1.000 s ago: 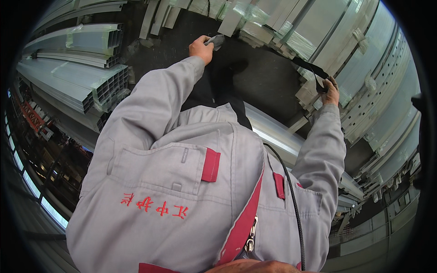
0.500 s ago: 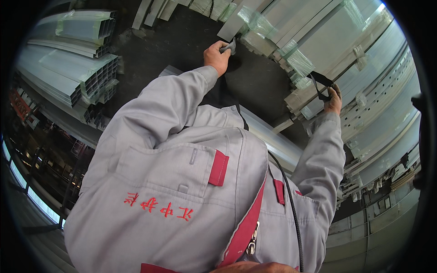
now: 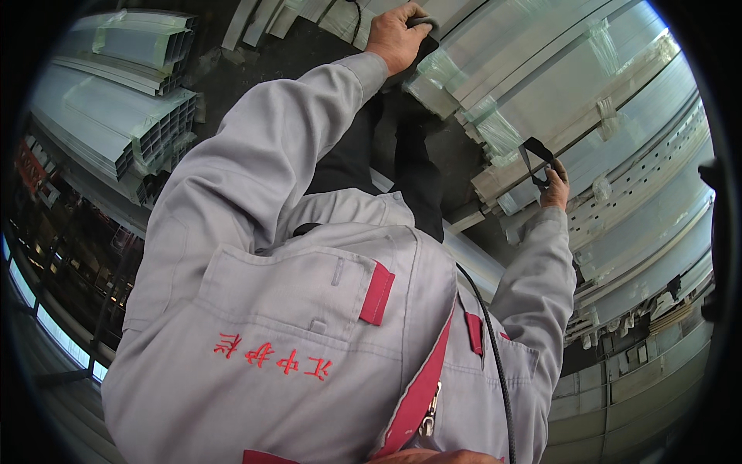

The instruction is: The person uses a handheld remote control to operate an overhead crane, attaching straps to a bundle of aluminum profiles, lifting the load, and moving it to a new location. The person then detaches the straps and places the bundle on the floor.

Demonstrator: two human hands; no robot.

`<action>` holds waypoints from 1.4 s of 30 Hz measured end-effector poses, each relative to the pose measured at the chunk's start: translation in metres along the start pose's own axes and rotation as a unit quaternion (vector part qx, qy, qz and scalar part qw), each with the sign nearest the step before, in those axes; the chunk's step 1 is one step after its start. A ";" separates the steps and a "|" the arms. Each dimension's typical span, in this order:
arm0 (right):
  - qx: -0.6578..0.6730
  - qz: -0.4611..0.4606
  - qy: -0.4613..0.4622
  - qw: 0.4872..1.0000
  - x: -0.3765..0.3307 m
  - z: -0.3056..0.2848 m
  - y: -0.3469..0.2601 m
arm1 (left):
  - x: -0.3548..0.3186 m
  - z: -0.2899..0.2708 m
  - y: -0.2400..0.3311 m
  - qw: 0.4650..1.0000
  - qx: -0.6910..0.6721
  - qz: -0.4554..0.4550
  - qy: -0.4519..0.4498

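Observation:
My left hand (image 3: 396, 40) is stretched out to the far middle, its fingers closed round a small grey piece that looks like cloth (image 3: 427, 22). Dark material hangs just below that hand; whether it joins the grey piece I cannot tell. Off to the right, my right hand (image 3: 555, 190) grips a black strap (image 3: 539, 149), which stands up from the fingers in an open loop. Behind the strap lie long pale metal profiles (image 3: 572, 147), apart from it as far as I can see.
Bundled hollow metal profiles (image 3: 116, 116) are stacked at the left, with film round their ends. More long profiles with clear wrapping (image 3: 495, 127) fill the right side. A dark floor (image 3: 267, 73) runs between the stacks. A thin black cord (image 3: 357, 22) hangs at the far edge.
My left hand has moved farther away and slightly right, carrying the grey piece. My right hand has shifted a little nearer and left with the strap. My dark-trousered legs show more now.

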State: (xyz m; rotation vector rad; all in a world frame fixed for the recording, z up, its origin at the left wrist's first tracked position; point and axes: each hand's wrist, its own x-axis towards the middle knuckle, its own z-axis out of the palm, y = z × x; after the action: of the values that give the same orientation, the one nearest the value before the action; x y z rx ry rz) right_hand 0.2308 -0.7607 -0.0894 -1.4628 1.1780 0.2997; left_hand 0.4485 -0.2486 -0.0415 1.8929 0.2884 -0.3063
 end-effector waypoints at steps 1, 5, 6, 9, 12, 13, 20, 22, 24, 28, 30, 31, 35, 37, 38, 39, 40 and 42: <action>-0.004 0.004 -0.001 1.000 0.005 0.002 -0.001 | 0.009 0.005 0.012 1.000 -0.009 0.008 -0.007; -0.006 0.004 -0.032 0.999 0.027 0.003 -0.013 | 0.034 -0.002 0.047 0.992 0.033 0.101 -0.061; -0.010 0.014 -0.032 0.999 0.031 0.001 -0.016 | 0.031 -0.007 0.051 0.986 0.092 0.106 -0.095; -0.019 0.008 -0.044 0.999 0.041 -0.004 -0.020 | 0.003 -0.036 0.051 0.960 0.201 0.067 -0.185; -0.005 0.021 -0.050 0.998 0.045 -0.011 -0.020 | -0.064 -0.058 0.034 0.939 0.289 -0.064 -0.174; 0.011 0.018 -0.078 0.997 0.047 -0.014 -0.020 | -0.088 -0.065 0.025 0.936 0.271 -0.138 -0.178; -0.161 0.039 -0.178 0.970 0.079 -0.037 -0.007 | -0.229 -0.059 -0.056 0.861 0.421 -0.269 -0.097; -0.254 0.009 -0.213 0.943 0.094 -0.047 -0.005 | -0.251 -0.054 -0.080 0.854 0.443 -0.268 -0.054; -0.276 -0.004 -0.236 0.932 0.105 -0.051 -0.006 | -0.263 -0.049 -0.102 0.860 0.456 -0.225 0.034; -0.466 -0.086 -0.249 0.844 0.103 -0.049 -0.015 | -0.266 -0.048 -0.138 0.862 0.439 -0.227 0.116; -0.176 0.115 -0.189 0.959 0.095 -0.042 -0.019 | -0.266 -0.049 -0.146 0.874 0.413 -0.201 0.158; 0.047 0.241 -0.165 0.955 0.090 -0.037 -0.020 | -0.266 -0.052 -0.148 0.881 0.402 -0.187 0.169; -0.205 0.048 -0.203 0.956 0.072 -0.031 -0.012 | -0.274 -0.052 -0.142 0.900 0.357 -0.138 0.209; -0.028 0.116 -0.118 0.986 0.065 -0.025 -0.005 | -0.278 -0.042 -0.134 0.912 0.323 -0.100 0.232; -0.010 0.115 -0.141 0.983 0.060 -0.021 -0.002 | -0.281 -0.032 -0.128 0.916 0.288 -0.051 0.273; 0.015 0.110 -0.147 0.983 0.053 -0.016 0.002 | -0.280 -0.021 -0.121 0.926 0.245 -0.045 0.283; 0.044 0.102 -0.138 0.984 0.043 -0.012 0.007 | -0.277 -0.008 -0.113 0.931 0.207 -0.031 0.299; 0.032 0.069 -0.191 0.979 0.017 0.000 0.014 | -0.268 0.028 -0.093 0.937 0.108 -0.007 0.332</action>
State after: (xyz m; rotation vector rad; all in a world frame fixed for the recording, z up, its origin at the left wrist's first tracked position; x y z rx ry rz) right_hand 0.2282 -0.7666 -0.1104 -1.2022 0.9666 0.6049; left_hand 0.1635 -0.2581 -0.0389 2.1693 0.7440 0.3224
